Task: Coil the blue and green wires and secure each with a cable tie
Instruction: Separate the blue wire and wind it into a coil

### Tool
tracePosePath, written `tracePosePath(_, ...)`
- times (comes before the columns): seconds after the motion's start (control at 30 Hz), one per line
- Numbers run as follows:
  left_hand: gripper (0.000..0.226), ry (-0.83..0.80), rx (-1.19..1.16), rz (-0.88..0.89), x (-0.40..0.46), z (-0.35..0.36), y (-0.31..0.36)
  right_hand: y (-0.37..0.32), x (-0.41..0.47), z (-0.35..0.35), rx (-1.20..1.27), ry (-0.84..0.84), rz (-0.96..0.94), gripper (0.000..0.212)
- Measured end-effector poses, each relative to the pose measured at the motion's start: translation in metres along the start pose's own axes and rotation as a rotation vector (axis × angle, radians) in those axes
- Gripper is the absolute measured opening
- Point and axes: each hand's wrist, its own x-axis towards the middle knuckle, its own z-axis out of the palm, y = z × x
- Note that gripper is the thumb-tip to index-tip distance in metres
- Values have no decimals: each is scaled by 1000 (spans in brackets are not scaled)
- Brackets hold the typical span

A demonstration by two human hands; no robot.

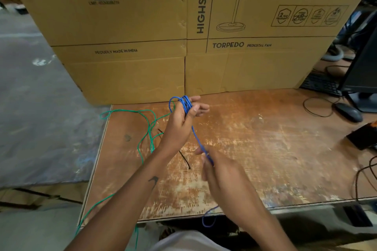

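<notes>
Worn wooden counter (255, 138) filling the lower middle of the frame, backed by big cardboard boxes (183, 26) across the top; mouse (348, 112), keyboard (320, 83) and monitor (365, 67) at the right edge

Left hand (181, 120) raised at centre frame, fingers spread straight and loosely open, with several turns of blue wire (186, 105) wound round them. One taut strand running down and right from there to the right hand (222, 171), somewhat blurred, apparently pinching the strand between thumb and fingers. Loose blue tail hanging below the front edge of the counter at lower centre

Green wire (151, 126) sprawled uncoiled at left of centre, trailing off the counter's left edge and down toward the lower left. Thin black cable tie (184, 160) lying on the counter just under the left forearm; a second tie hard to make out

Likely mid-wind on the blue coil, green not yet begun

Risks from here: turns sliding off the straight fingertips if tension slackens, spilling the coil; hanging tail snagging on the counter edge and jerking the loops; green wire close behind the left hand getting caught into the blue turns; cable tie nudged off by the forearm
</notes>
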Motion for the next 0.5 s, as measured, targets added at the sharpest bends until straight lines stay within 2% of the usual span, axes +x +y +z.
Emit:
tracePosePath(0.13,30,-131,159,-39,-23,5,-4,-9,19,-44,-48,209,34,21)
tracePosePath(0.3,60,-326,-20,-69,-48,15,12,11,64,-77,-19,284,45,22)
tracePosePath(0.4,42,-371,-85,-141,-57,19,23,35,98,-82,183,204,57,17)
tracePosePath(0.5,26,-322,-150,-153,-58,21,32,62,118,-68,449,126,90,17)
